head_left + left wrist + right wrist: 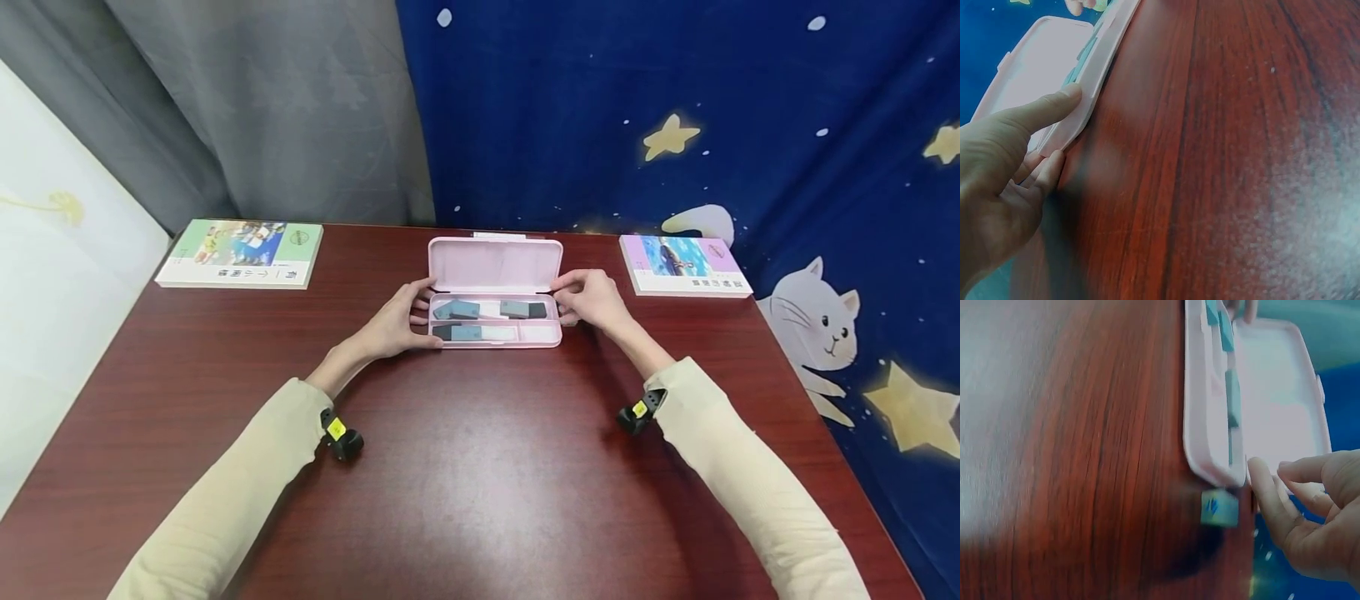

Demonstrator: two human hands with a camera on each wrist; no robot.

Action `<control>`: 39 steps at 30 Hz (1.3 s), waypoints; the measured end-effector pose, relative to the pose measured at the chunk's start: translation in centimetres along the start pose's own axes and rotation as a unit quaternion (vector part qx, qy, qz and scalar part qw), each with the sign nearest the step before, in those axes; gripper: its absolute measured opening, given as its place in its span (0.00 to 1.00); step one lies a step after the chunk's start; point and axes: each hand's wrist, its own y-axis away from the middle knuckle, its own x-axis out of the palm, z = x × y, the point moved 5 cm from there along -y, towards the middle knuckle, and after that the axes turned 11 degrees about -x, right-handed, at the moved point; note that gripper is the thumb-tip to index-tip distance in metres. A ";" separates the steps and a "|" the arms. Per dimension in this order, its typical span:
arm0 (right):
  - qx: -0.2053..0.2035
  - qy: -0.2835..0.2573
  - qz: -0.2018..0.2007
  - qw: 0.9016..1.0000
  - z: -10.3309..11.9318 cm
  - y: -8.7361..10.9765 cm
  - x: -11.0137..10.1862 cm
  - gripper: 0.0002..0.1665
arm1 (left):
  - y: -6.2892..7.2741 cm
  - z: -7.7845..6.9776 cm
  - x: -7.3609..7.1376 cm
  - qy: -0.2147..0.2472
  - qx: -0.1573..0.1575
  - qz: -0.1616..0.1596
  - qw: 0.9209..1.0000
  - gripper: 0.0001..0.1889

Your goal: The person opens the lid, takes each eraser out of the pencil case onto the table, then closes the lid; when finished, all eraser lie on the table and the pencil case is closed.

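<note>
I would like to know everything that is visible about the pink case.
The pink case is a long, rounded box, apparently plastic. It lies open near the far edge of the reddish-brown table, its plain lid raised at the far side. Dividers split its tray; blue-grey and dark pieces lie in near and far rows. The left hand grips its left end; the right hand is at its right end, contact hard to judge.

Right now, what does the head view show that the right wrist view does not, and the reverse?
Only the head view shows the green book, the purple book and the cat on the blue curtain.

Only the right wrist view shows a small block with a blue mark, near the end of the case.

Both share the open case, its pieces, the right hand, part of the left hand, table and curtain.
</note>
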 end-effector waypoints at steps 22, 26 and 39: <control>-0.140 0.190 0.074 0.969 2.6 -2.3 3.8 0.08 | -0.2 -0.5 0.2 0.000 -0.002 0.004 1.000 0.54; -0.144 0.209 0.082 0.964 2.7 -2.5 4.5 0.08 | -0.4 0.0 0.2 -0.004 -0.003 0.002 1.000 0.55; -0.108 0.278 0.102 0.949 2.8 -2.3 5.7 0.12 | -0.2 0.0 0.0 -0.009 -0.004 0.002 1.000 0.54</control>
